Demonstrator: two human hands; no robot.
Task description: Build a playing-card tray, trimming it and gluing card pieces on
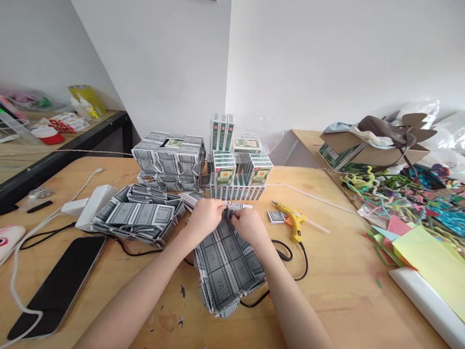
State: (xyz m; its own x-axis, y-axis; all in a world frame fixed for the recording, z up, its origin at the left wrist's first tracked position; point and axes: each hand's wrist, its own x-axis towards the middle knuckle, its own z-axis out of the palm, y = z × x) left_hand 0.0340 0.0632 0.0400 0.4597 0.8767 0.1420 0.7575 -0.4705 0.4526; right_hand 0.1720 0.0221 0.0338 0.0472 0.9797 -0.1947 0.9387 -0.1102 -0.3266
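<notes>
An open box folded from playing cards [221, 271] lies in front of me, its long side pointing away, with patterned card backs lining the inside. At its far end my left hand [207, 218] pinches the card edge between thumb and fingers. My right hand [250, 225] is closed on the same far edge, just to the right. The fingertips partly hide the piece between them. Left of the hands sits another open card box [141, 218] with loose folded card panels inside. Behind it stands a larger closed card block [170, 157].
Stacked boxes of playing cards [238, 189] stand at the back. A yellow glue gun [296, 220] lies at right beside a small card stack [276, 217]. A phone [58, 286], cables and a white power strip [96, 208] are at left; coloured paper [428, 252] and craft scraps at right.
</notes>
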